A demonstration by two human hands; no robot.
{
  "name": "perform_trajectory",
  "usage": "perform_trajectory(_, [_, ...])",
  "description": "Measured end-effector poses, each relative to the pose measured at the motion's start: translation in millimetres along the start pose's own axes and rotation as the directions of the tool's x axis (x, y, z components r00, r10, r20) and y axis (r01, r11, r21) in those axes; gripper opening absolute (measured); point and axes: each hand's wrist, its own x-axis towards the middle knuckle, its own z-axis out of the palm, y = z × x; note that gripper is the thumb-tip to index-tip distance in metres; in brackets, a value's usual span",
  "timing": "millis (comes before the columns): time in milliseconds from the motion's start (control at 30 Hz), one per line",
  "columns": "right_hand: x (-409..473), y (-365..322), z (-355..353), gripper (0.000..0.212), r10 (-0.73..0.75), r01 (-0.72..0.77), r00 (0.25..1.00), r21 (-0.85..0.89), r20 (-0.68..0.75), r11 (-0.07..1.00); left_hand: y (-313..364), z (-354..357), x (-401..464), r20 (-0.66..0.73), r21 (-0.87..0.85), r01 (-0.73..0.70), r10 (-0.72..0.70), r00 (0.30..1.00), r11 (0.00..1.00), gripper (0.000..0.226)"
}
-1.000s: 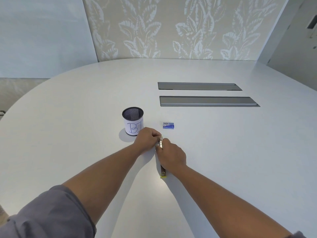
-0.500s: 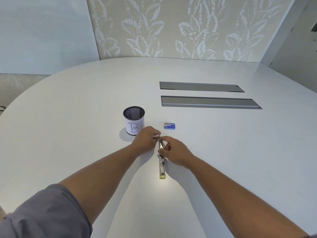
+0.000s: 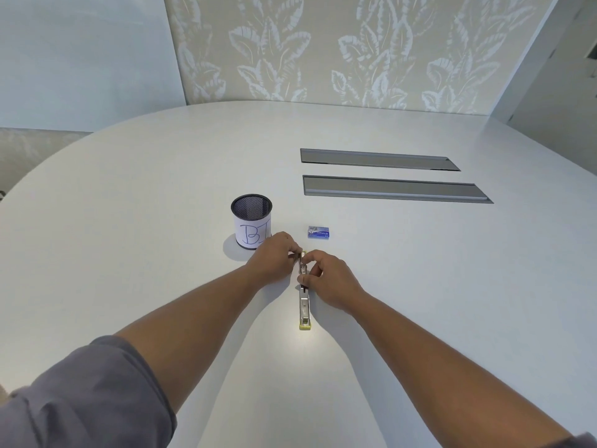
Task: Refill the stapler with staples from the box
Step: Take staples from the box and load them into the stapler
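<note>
2 hands meet at the far end of the stapler (image 3: 304, 305), which lies opened out flat on the table (image 3: 129, 221), its long axis running toward the person and its yellow tip nearest them. The left hand (image 3: 273, 257) curls in from the left, fingertips pressed together on the far end of the stapler. The right hand (image 3: 329, 279) comes from the right, thumb and forefinger pinching the metal rail just nearer than that; whether a strip of staples sits between them is too small to tell.

Beyond the stapler and slightly right, near but apart from it, lies the box (image 3: 319, 232), blue and white, flat on the table, apparently shut. Beyond the stapler to the left stands the cup (image 3: 251, 221), a black mesh holder with a paper label marked "BI"; the left hand's knuckles sit just beside its base.

Well beyond the stapler, to the right, 2 grey slots (image 3: 387, 189) are set flush in the tabletop. Bare table spreads wide right of the stapler and nearer than it, between the forearms. The table's curved edge runs well off to the left and far side.
</note>
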Motion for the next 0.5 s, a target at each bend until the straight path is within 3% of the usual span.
perform_trajectory(500, [-17,1,17,0.032,-0.163,0.165,0.968,-0.003,-0.191,0.986,6,-3,-3,0.039,0.068,-0.043,0.041,0.998,0.997,0.014])
